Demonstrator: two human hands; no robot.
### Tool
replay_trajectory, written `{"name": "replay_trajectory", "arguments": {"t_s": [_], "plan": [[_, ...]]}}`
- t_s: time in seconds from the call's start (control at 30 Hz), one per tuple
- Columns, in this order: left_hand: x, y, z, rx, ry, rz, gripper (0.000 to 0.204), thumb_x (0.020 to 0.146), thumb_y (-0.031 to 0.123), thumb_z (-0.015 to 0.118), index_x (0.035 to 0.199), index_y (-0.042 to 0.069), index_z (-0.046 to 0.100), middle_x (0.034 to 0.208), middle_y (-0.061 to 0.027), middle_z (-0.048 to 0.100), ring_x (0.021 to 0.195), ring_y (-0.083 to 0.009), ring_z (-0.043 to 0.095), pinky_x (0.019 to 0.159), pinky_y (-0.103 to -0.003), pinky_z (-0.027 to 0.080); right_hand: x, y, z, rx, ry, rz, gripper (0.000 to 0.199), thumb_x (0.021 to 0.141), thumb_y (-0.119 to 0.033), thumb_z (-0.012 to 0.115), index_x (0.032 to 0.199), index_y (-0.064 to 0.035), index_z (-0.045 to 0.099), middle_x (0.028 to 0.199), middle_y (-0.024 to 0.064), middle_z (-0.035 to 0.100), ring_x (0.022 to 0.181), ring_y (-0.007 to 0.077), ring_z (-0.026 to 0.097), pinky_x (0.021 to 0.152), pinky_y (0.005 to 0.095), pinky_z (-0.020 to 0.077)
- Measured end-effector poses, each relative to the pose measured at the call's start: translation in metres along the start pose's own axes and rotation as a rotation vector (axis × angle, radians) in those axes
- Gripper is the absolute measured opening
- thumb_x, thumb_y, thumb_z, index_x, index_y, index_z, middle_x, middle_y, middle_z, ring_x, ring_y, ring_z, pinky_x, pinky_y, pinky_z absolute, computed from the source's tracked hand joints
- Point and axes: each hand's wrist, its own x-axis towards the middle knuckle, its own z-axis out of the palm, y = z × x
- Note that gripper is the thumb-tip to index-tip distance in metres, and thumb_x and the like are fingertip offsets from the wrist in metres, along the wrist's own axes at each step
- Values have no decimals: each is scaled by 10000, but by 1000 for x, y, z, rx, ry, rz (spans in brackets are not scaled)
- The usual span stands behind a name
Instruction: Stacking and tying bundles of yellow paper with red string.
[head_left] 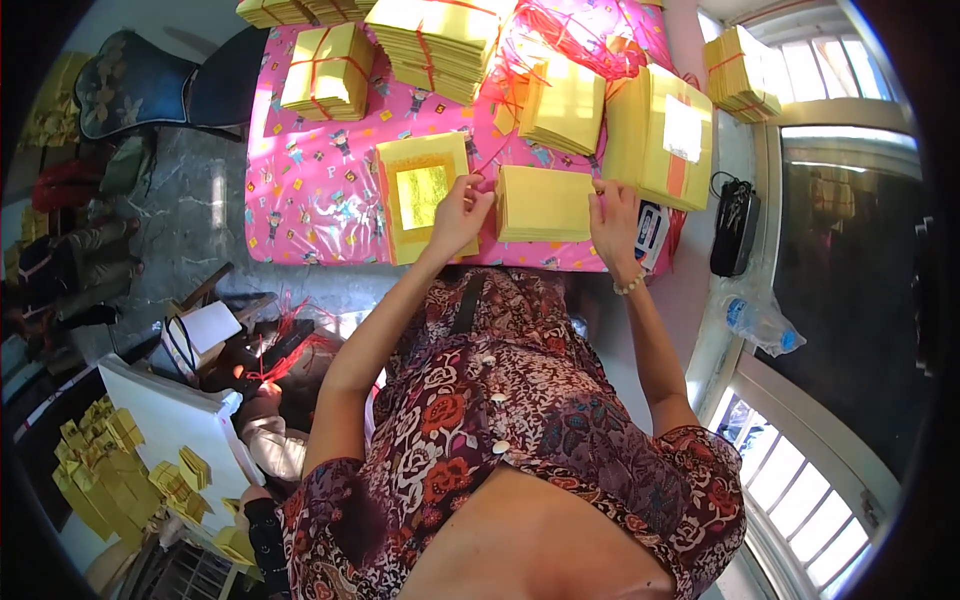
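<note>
A neat stack of yellow paper [545, 204] lies near the front edge of the table, held between my two hands. My left hand [461, 217] has its bent fingers at the stack's left side. On the opposite side, my right hand [614, 226] rests its thumb and fingers along the right edge, with a beaded bracelet at the wrist. Left of the stack lies a yellow sheet with a shiny gold foil square [424, 197]; my left wrist crosses its lower right corner. My palms hide parts of both hands' fingers.
The pink patterned tablecloth [310, 225] carries tied yellow paper bundles [328, 72], a large stack [655, 135] and tangled red ties [600, 45]. At right are a black case [733, 228] and a plastic bottle [760, 322]. A white table [170, 425] with yellow bundles stands lower left.
</note>
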Motion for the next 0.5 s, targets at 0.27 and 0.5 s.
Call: {"name": "replay_trajectory", "arguments": {"t_s": [0.27, 0.5], "plan": [[-20, -51, -95, 326, -79, 35, 162, 837, 104, 615, 984, 35, 607, 758, -41, 631, 652, -109, 603, 576, -263, 491, 6, -108, 28, 350, -528, -320, 171, 805, -160, 631, 936, -59, 588, 889, 118, 572, 813, 313, 590, 710, 404, 481], [-36, -60, -121, 289, -137, -16, 160, 826, -17, 536, 972, 4, 598, 750, -53, 631, 601, -117, 602, 503, -285, 492, -26, -145, 116, -37, -675, -737, 320, 718, -224, 704, 946, -63, 549, 916, 82, 569, 893, 255, 573, 757, 368, 471]]}}
